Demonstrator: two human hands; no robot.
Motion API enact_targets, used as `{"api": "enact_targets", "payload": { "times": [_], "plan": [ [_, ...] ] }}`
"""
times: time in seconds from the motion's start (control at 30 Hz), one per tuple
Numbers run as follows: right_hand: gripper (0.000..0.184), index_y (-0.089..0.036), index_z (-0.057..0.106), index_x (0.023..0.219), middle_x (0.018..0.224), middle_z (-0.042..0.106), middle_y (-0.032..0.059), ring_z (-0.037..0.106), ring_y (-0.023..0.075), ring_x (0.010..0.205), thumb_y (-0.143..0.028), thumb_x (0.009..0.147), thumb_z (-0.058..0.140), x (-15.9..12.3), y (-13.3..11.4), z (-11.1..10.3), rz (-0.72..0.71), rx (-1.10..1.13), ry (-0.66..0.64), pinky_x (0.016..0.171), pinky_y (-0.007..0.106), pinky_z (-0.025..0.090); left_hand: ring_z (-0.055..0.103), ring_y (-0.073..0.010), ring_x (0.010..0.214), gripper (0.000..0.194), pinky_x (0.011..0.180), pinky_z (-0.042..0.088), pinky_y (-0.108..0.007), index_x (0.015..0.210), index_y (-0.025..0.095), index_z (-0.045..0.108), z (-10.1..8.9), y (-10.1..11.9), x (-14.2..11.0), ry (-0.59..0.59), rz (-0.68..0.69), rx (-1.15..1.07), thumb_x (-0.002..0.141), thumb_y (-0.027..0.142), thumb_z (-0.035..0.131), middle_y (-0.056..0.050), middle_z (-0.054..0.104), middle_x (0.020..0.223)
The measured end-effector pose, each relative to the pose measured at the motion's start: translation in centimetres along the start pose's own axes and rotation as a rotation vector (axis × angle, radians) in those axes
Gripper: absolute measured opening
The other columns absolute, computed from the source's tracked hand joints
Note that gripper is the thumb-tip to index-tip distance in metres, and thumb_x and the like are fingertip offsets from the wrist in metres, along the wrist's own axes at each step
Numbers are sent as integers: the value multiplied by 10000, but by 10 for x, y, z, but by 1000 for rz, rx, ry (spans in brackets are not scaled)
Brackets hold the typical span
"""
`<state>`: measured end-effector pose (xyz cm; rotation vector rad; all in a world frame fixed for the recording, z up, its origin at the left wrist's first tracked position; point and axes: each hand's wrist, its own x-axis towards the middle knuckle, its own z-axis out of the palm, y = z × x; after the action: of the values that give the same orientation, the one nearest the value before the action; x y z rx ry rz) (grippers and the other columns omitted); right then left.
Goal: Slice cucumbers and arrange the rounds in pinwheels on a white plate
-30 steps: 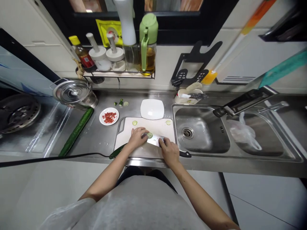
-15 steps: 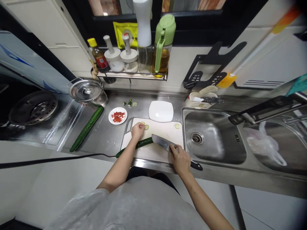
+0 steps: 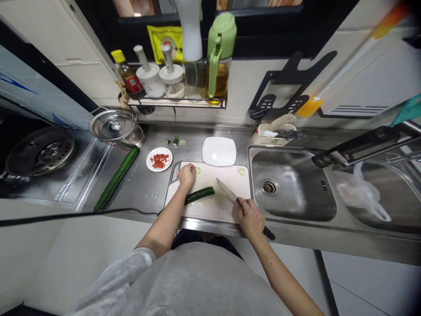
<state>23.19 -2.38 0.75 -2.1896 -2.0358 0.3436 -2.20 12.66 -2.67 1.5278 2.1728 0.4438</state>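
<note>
A person at a steel desk works over a white cutting board, the slicing of a cut cucumber apparently the step in hand. The right hand closes around a knife, its blade angled up and leftward, apart from the cucumber's blunt end. The left hand, fingers drawn in, reaches the board's upper left beside a pale slice, seemingly to lay it out; whether it touches or grips anything cannot be told. Another slice lies near the upper right corner. A further cut would call for left fingers back on the cucumber, clear of the edge, and the blade squared to its end.

The left forearm crosses the cucumber, hiding part of its length, and the right hand covers much of the knife's handle. A burner is partly lost in shadow at far left, while the contents of a plastic bag in the sink are hard to make out
</note>
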Motion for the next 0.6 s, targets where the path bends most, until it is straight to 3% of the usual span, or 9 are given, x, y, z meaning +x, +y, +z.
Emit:
{"api": "enact_targets", "payload": {
  "times": [0.1, 0.17, 0.27, 0.37, 0.6],
  "plan": [
    [267, -166, 615, 1092, 997, 634, 68, 572, 156, 816, -235, 941, 405, 4, -5, -2, 33, 131, -85, 656, 246, 333, 592, -219, 932, 148, 863, 408, -359, 899, 228, 664, 0, -3, -10, 49, 123, -35, 840, 233, 528, -57, 677, 951],
    [248, -142, 602, 1011, 925, 646, 75, 582, 165, 835, -235, 948, 381, 7, -11, -4, 40, 180, -163, 678, 242, 340, 590, -203, 921, 157, 849, 441, -338, 922, 215, 662, -1, -7, -24, 48, 284, -103, 860, 255, 524, -63, 664, 963],
    [229, -155, 579, 960, 863, 661, 68, 596, 168, 799, -257, 954, 374, 8, -23, -8, 49, 165, -297, 654, 246, 321, 590, -186, 958, 189, 877, 470, -327, 959, 214, 670, -1, -13, -53, -37, 602, -180, 889, 289, 512, -57, 659, 984],
    [229, -155, 557, 984, 856, 674, 82, 612, 178, 785, -268, 963, 359, 7, -37, -13, 36, 126, -393, 641, 257, 309, 593, -176, 1012, 230, 915, 486, -335, 1041, 226, 673, 1, -20, -77, -110, 816, -191, 905, 312, 509, -60, 655, 1046],
    [257, -130, 450, 1167, 902, 682, 111, 651, 202, 840, -196, 961, 310, 3, -64, -24, 11, 83, -534, 648, 262, 366, 603, -184, 1053, 287, 917, 521, -363, 1147, 248, 655, 12, -28, -85, -129, 891, -132, 927, 286, 476, -76, 652, 1136]
  ]
}}
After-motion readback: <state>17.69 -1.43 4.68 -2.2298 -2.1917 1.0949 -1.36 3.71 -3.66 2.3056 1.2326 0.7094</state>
